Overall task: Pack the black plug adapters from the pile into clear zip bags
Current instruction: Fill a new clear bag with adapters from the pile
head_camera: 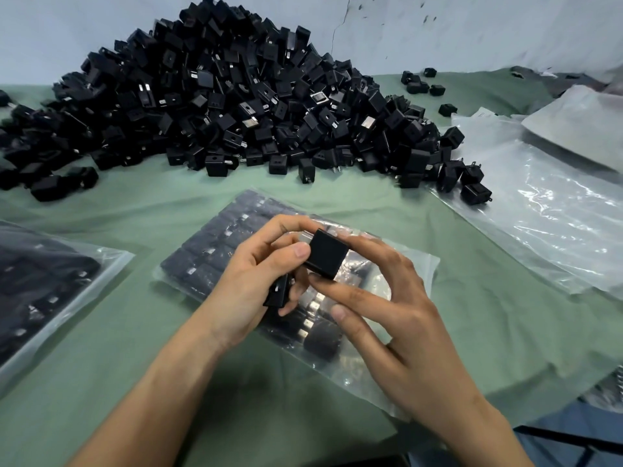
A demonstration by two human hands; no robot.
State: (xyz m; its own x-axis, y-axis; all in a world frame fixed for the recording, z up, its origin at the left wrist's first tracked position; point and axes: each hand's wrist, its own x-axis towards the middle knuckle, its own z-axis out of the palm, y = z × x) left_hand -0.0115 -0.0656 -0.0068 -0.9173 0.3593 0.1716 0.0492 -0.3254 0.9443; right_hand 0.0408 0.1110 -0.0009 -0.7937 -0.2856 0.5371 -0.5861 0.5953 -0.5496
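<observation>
A big pile of black plug adapters (222, 99) fills the back of the green cloth. Both hands meet over a clear zip bag (215, 244) partly filled with rows of adapters. My left hand (256, 278) and my right hand (381, 298) together pinch one black adapter (325, 253) above the bag. A second adapter (279, 291) sits lower in my left hand, held by the curled fingers.
A filled bag of adapters (43, 291) lies at the left edge. Empty clear bags (546, 210) spread out on the right, with more stacked behind (580, 126). A few loose adapters (421, 84) lie at the back right. The green cloth (141, 203) covers the table.
</observation>
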